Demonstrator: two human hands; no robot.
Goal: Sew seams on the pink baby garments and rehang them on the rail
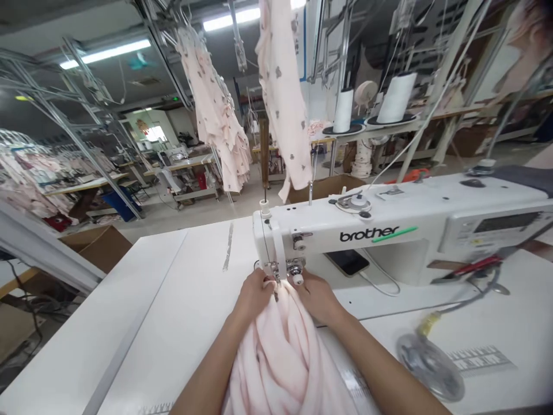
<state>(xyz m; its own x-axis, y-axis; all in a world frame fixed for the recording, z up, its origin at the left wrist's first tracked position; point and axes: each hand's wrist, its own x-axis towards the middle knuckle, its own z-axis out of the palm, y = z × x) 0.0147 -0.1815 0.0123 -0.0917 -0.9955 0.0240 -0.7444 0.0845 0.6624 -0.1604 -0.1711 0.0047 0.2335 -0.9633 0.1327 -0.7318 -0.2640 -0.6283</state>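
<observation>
Up close under the needle of the white sewing machine [389,230], the left hand [254,294] and right hand [317,297] each pinch a fold of the bunched pink fabric [285,357] — pressing it onto the white table [173,300], thread cones [397,98] well behind.

Background: two white thread cones [396,97] on a stand; pink printed garments [216,109] hanging overhead; phone [348,261] lying under machine arm; cardboard box [97,245] beside table.
</observation>
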